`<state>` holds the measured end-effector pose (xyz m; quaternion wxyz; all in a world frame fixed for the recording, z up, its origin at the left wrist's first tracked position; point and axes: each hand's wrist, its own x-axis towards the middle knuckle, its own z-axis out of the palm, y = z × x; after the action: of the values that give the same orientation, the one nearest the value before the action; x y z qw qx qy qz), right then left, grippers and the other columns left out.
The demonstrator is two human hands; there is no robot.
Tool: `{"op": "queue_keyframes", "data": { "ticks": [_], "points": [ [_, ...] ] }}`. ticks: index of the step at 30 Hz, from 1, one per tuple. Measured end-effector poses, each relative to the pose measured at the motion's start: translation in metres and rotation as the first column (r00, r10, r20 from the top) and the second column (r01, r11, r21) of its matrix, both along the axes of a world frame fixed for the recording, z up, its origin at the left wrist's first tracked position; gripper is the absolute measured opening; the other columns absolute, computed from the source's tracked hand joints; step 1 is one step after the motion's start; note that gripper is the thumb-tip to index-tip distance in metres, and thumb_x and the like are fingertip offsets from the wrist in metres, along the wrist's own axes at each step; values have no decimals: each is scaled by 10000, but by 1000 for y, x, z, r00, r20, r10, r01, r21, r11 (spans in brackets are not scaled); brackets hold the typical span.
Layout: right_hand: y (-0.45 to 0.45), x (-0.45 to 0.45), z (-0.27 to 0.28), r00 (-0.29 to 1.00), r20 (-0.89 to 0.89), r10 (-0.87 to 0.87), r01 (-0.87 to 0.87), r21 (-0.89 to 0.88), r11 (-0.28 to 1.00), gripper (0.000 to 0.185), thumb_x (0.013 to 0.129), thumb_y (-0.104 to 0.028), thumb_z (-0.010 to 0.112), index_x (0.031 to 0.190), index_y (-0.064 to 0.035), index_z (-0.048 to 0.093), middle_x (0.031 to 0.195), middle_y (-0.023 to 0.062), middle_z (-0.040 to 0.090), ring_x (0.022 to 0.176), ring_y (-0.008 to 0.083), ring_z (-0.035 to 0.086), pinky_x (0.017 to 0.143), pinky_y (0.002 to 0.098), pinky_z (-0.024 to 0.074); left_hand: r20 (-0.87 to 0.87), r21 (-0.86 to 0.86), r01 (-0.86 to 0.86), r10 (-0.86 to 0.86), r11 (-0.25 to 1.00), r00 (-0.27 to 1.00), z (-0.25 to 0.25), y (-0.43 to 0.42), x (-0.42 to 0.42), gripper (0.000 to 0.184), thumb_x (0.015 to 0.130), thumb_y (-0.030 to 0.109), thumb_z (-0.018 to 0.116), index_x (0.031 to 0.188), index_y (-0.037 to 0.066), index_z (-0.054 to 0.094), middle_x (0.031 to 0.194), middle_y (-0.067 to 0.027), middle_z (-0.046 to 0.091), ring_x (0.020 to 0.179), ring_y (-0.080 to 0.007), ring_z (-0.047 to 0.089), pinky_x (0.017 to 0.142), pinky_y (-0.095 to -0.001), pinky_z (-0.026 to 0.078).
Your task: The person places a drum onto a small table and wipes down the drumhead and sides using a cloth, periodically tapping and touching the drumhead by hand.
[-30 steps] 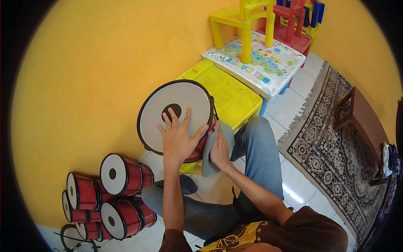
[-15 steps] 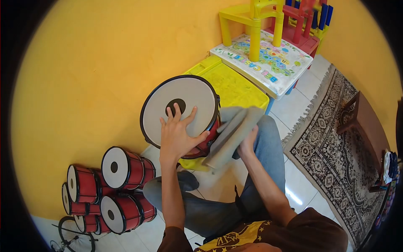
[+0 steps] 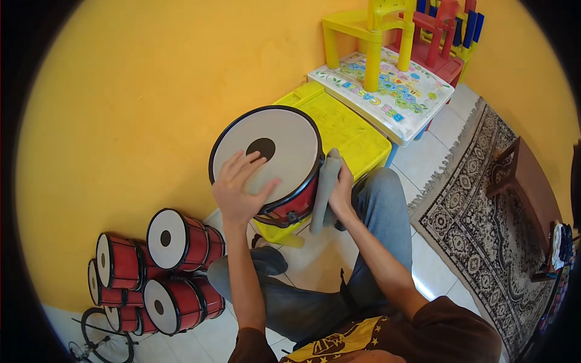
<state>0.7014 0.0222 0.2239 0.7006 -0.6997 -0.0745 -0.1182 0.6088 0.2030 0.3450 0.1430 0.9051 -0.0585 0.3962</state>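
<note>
A red drum (image 3: pixel 290 142) with a black rim and a white head, dark round patch in its middle, rests tilted on a yellow plastic table (image 3: pixel 348 124). My left hand (image 3: pixel 239 190) is over the lower left of the drum head with its fingers spread; whether it touches the skin I cannot tell. At the drum's right side my right hand (image 3: pixel 341 190) is closed around a grey-green cloth (image 3: pixel 325 187), which hangs folded beside the red shell.
Several red drums (image 3: pixel 166 239) are stacked at the lower left by the orange wall. A yellow chair (image 3: pixel 372 36) stands on a white printed table (image 3: pixel 393 91). To the right, a patterned rug (image 3: pixel 460 212) lies under brown furniture (image 3: pixel 526 175). A wheel (image 3: pixel 106 336) shows at bottom left.
The cloth, spread out and blurred half a second ago, now hangs narrow beside the drum. My left hand has shifted down-left off the dark patch. The drum appears turned, showing more of its red side.
</note>
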Motion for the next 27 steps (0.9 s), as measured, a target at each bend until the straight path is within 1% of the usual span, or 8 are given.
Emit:
{"op": "queue_keyframes", "data": {
  "ticks": [5,9,15,18,20,22,23,27],
  "points": [
    [-3,-62,-8,995,-67,69,-70,-12,998,167,907,-110,578,1016,12,609,777,115,649,744,161,632,657,327,483,148,-147,-274,295,950,944,-17,43,3,163,802,181,753,936,90,749,1074,-53,711,1079,-279,632,904,-382,502],
    [4,-105,-15,920,-309,243,-123,362,924,160,923,-111,571,1034,-9,623,819,65,662,754,140,643,655,298,504,70,-205,-410,431,889,900,-10,47,-4,144,851,155,706,960,68,742,1117,-84,691,1073,-300,626,895,-383,496],
    [-30,-109,37,887,-313,340,73,822,565,243,1005,-207,461,1067,-19,602,878,95,667,744,185,667,621,303,554,-225,-174,-98,57,980,973,11,-18,-11,387,895,334,664,1203,100,656,1348,-223,531,1269,-401,477,1053,-469,375],
    [-23,-100,18,944,-307,120,128,678,724,313,1030,-237,375,1113,-27,593,943,108,672,743,184,672,614,301,558,-429,-31,-127,101,991,898,5,-48,-6,524,925,451,586,1355,154,556,1466,-269,391,1381,-456,324,1114,-545,277],
    [-7,-96,14,947,-318,52,97,436,895,393,1040,-226,339,1287,12,531,1134,149,654,985,225,663,840,331,534,-523,85,-174,193,981,830,-7,-58,1,580,942,512,522,1437,213,481,1528,-273,296,1433,-464,227,1128,-578,233],
    [21,-91,26,996,-81,31,6,417,909,500,1026,-251,406,1435,32,355,1325,165,484,1177,252,501,972,368,380,-538,59,-115,129,992,833,-5,-51,2,604,920,536,541,1437,229,485,1521,-288,297,1425,-472,238,1118,-611,220],
    [33,-85,23,988,103,-117,97,185,978,565,1026,-271,386,1486,40,281,1520,215,346,1400,316,354,1159,420,216,-551,46,-88,98,995,829,-5,-48,1,616,909,548,551,1437,237,488,1518,-296,297,1421,-476,244,1114,-627,214],
    [40,-59,-17,958,240,-156,150,47,988,687,965,-308,510,1500,32,246,1537,216,304,1404,335,340,1132,446,278,-539,109,-72,119,991,834,0,-53,-2,609,899,550,561,1423,244,508,1509,-303,308,1408,-487,267,1109,-630,222]
  ]
}}
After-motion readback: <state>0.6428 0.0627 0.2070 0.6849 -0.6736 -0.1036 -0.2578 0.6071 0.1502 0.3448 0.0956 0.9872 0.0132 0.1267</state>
